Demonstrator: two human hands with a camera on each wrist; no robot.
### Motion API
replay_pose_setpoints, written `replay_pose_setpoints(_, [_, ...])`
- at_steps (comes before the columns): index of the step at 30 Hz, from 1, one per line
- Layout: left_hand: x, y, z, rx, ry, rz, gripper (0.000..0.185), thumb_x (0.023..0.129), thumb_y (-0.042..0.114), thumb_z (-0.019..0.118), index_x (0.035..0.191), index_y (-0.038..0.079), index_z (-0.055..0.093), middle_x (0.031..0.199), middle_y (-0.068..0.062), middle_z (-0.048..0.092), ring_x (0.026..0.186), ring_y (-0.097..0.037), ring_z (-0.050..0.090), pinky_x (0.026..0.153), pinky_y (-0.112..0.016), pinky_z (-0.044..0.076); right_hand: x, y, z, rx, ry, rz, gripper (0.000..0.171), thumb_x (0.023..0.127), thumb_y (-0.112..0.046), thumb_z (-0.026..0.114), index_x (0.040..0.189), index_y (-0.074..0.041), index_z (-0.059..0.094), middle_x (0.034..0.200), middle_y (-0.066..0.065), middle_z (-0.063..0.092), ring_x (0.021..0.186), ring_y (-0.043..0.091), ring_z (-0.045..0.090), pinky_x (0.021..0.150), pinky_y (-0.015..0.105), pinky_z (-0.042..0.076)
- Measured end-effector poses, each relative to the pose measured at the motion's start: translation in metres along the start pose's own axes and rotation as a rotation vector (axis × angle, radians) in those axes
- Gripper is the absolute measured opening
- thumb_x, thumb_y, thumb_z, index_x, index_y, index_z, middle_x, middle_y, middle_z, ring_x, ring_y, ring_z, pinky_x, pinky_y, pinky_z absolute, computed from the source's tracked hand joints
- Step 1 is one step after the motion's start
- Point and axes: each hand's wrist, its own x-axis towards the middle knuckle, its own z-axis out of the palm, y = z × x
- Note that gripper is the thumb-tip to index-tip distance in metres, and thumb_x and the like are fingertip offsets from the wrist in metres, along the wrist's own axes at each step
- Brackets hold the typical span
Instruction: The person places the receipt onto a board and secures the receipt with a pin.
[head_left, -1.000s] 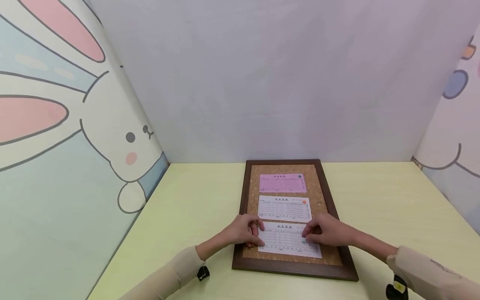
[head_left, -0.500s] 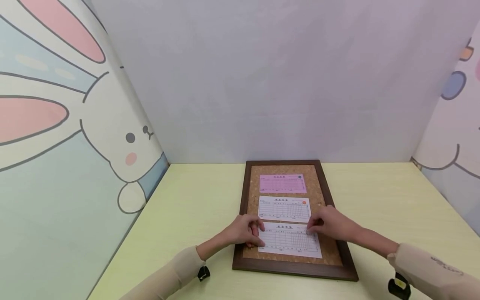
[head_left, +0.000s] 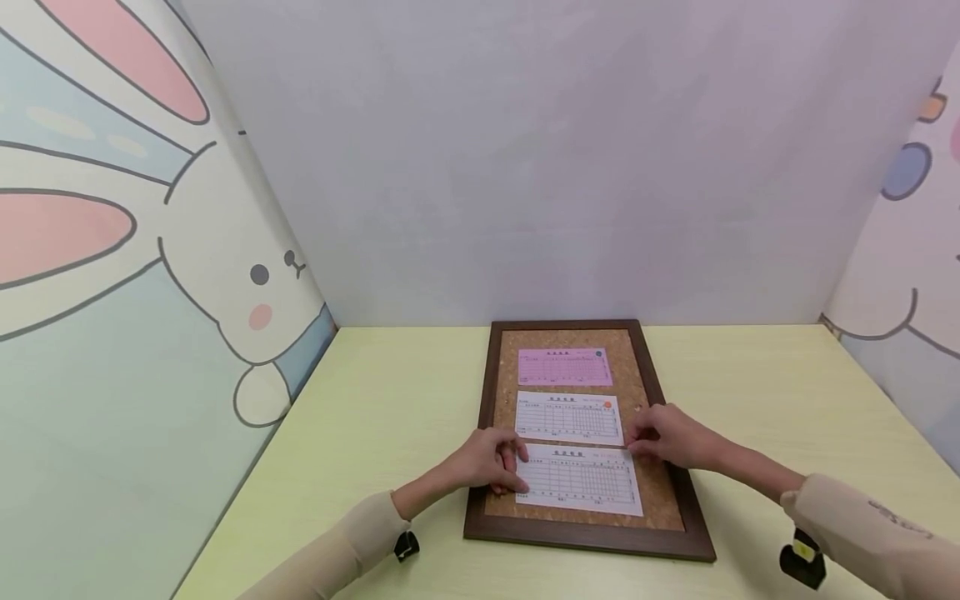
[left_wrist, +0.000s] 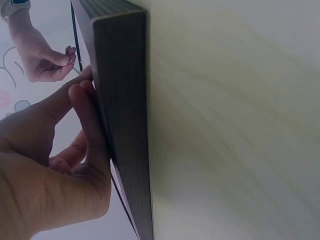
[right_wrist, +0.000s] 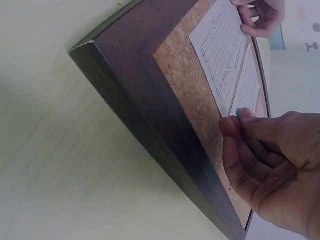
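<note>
The left hand (head_left: 487, 461) is pressing flat fingers onto the left edge of the nearest white form sheet (head_left: 579, 482), pinning it to the cork board (head_left: 660, 492), which is lying on the yellow-green table (head_left: 375, 417). The right hand (head_left: 667, 435) is now at the sheet's upper right corner, having slid up from the sheet's right side, where it sat a second ago, and it is pinching a small teal pushpin (right_wrist: 239, 113) between thumb and fingertips there. By the look of it, this corner is about to be pinned. Farther up the board, a second white form (head_left: 570, 417) and a pink form (head_left: 564, 367) are already lying fixed.
</note>
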Motion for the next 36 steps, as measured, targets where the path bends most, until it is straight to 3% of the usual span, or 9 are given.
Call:
replay_pose_setpoints(10, [0.001, 0.002, 0.001, 0.001, -0.001, -0.005, 0.03, 0.076, 0.0, 0.088, 0.097, 0.001, 0.067, 0.065, 0.001, 0.061, 0.047, -0.009, 0.058, 0.046, -0.02, 0.05, 0.0, 0.0, 0.005, 0.038, -0.061, 0.001, 0.011, 0.095, -0.012, 0.07, 0.085, -0.009, 0.072, 0.077, -0.008, 0.06, 0.066, -0.001, 0.047, 0.057, 0.019, 0.042])
replay_pose_setpoints(36, [-0.002, 0.001, 0.0, 0.004, -0.001, -0.009, 0.03, 0.076, 0.001, 0.088, 0.098, 0.0, 0.067, 0.065, 0.001, 0.062, 0.047, -0.008, 0.058, 0.047, -0.019, 0.05, 0.007, -0.011, 0.015, -0.005, -0.003, 0.139, 0.015, 0.091, -0.009, 0.075, 0.078, -0.008, 0.069, 0.068, -0.005, 0.058, 0.058, 0.005, 0.051, 0.052, 0.019, 0.045])
